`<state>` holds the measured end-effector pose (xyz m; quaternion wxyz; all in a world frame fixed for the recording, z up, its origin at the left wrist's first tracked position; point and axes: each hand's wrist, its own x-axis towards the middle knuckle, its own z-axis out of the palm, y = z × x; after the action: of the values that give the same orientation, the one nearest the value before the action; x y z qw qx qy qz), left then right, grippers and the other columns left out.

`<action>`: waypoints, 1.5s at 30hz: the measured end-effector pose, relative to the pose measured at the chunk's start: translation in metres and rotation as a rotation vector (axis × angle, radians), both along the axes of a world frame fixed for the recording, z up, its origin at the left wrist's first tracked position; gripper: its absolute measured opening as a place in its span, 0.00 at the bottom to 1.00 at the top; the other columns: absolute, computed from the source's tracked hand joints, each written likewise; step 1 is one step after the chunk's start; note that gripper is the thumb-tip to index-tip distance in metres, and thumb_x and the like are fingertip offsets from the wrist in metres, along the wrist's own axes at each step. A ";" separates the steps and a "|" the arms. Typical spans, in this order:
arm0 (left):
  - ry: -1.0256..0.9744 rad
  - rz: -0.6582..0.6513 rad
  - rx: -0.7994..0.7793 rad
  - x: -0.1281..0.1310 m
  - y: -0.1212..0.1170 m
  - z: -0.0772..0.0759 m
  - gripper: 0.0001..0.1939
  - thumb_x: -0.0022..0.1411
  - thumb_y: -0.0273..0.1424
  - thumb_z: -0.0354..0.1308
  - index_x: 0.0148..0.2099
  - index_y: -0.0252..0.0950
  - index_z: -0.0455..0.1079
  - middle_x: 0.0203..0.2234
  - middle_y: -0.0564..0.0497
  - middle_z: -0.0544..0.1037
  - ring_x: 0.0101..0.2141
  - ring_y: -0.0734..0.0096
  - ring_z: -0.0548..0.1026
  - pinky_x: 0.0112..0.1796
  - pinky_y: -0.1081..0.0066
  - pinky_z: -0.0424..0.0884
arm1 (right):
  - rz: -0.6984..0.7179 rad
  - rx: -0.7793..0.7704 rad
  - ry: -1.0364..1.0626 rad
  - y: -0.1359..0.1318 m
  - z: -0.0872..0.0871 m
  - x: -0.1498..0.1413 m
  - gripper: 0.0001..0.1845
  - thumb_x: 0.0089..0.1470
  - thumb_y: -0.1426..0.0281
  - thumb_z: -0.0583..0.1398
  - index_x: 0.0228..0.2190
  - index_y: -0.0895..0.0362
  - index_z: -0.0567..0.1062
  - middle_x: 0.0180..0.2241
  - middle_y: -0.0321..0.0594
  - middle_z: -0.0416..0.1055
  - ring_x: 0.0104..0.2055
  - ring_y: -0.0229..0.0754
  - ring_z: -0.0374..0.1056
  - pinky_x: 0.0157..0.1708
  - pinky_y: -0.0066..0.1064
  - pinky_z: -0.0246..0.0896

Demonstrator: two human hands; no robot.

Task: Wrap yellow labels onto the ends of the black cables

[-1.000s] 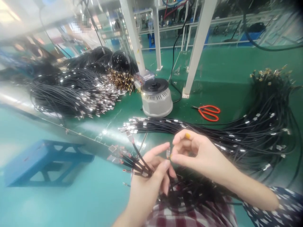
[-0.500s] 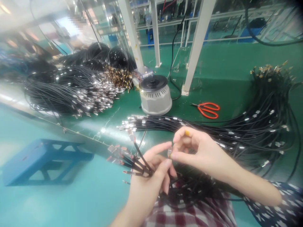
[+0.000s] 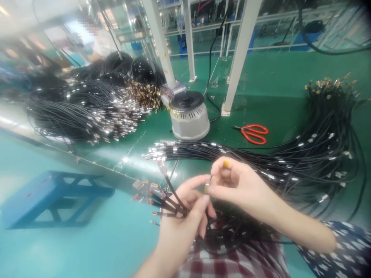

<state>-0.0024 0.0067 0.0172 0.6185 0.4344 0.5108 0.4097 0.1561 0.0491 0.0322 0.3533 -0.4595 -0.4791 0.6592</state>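
My left hand [image 3: 182, 224] is closed round several black cables [image 3: 174, 193], whose flat metal plug ends fan out to the left past the wrist. Between the thumb and forefinger of my right hand [image 3: 243, 185] is a small shiny metal connector [image 3: 206, 186], right at the left fingertips. Whether a cable runs from it is hidden by the fingers. A yellow band wraps one right finger. Further black cables [image 3: 232, 231] lie below both hands over a checked cloth [image 3: 226, 266]. Just beyond the hands, a long cable bundle [image 3: 199, 150] stretches across the green table.
Red-handled snips [image 3: 253, 133] lie behind the bundle. A grey round machine with a black top [image 3: 189, 119] stands at the middle, beside white posts [image 3: 242, 54]. Large cable heaps [image 3: 87, 108] fill the left. A blue stool [image 3: 55, 200] is on the floor.
The small connector between my right fingertips has tilted slightly, and my right hand has shifted a little left. My left hand keeps its hold on the cables.
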 end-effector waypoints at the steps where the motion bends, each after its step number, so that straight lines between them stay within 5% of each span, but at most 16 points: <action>1: -0.009 0.003 0.003 0.000 0.000 -0.001 0.15 0.63 0.32 0.58 0.51 0.37 0.70 0.20 0.55 0.75 0.13 0.82 0.65 0.16 0.80 0.59 | -0.003 0.001 0.006 -0.001 -0.001 0.000 0.12 0.45 0.80 0.62 0.30 0.56 0.66 0.22 0.27 0.69 0.24 0.32 0.64 0.29 0.26 0.60; 7: -0.120 0.066 -0.051 0.002 0.002 -0.007 0.11 0.64 0.37 0.58 0.45 0.36 0.69 0.14 0.55 0.74 0.11 0.80 0.63 0.13 0.80 0.53 | 0.001 0.014 0.041 -0.005 -0.005 -0.004 0.13 0.46 0.79 0.63 0.29 0.56 0.64 0.21 0.26 0.68 0.24 0.31 0.64 0.29 0.24 0.59; 16: -0.195 0.090 -0.107 0.000 0.002 -0.006 0.13 0.65 0.37 0.56 0.48 0.37 0.67 0.15 0.53 0.76 0.12 0.78 0.64 0.14 0.80 0.54 | 0.014 0.027 0.032 -0.006 -0.005 -0.007 0.13 0.49 0.82 0.61 0.29 0.55 0.63 0.17 0.26 0.70 0.23 0.32 0.65 0.30 0.26 0.60; 24: -0.206 0.169 -0.109 0.000 0.007 -0.007 0.09 0.56 0.33 0.65 0.32 0.33 0.70 0.18 0.53 0.76 0.11 0.83 0.64 0.13 0.82 0.57 | -0.030 0.088 -0.029 -0.007 -0.003 -0.006 0.14 0.48 0.81 0.62 0.30 0.54 0.63 0.21 0.27 0.72 0.26 0.34 0.69 0.32 0.26 0.62; 31: -0.182 0.241 -0.093 0.004 0.007 -0.006 0.10 0.56 0.33 0.65 0.30 0.33 0.70 0.19 0.54 0.76 0.11 0.85 0.64 0.14 0.82 0.57 | -0.044 0.041 0.029 -0.008 -0.007 -0.001 0.12 0.51 0.74 0.63 0.32 0.54 0.64 0.25 0.30 0.75 0.29 0.35 0.71 0.34 0.27 0.64; 38: -0.178 0.273 -0.056 0.006 0.004 -0.008 0.08 0.58 0.32 0.63 0.31 0.33 0.69 0.20 0.55 0.74 0.13 0.86 0.62 0.15 0.82 0.55 | -0.108 0.040 -0.040 -0.007 -0.007 -0.002 0.17 0.46 0.77 0.65 0.33 0.54 0.63 0.23 0.31 0.78 0.26 0.36 0.71 0.31 0.27 0.64; 45: -0.251 0.216 -0.152 0.001 0.005 -0.006 0.10 0.56 0.34 0.66 0.33 0.34 0.69 0.19 0.54 0.74 0.15 0.84 0.61 0.17 0.82 0.55 | -0.093 -0.001 -0.008 -0.004 -0.008 -0.003 0.16 0.46 0.75 0.65 0.32 0.53 0.63 0.23 0.32 0.79 0.26 0.38 0.73 0.30 0.29 0.64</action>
<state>-0.0018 0.0120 0.0112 0.6609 0.2746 0.5024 0.4851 0.1532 0.0450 0.0237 0.3812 -0.4842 -0.4584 0.6404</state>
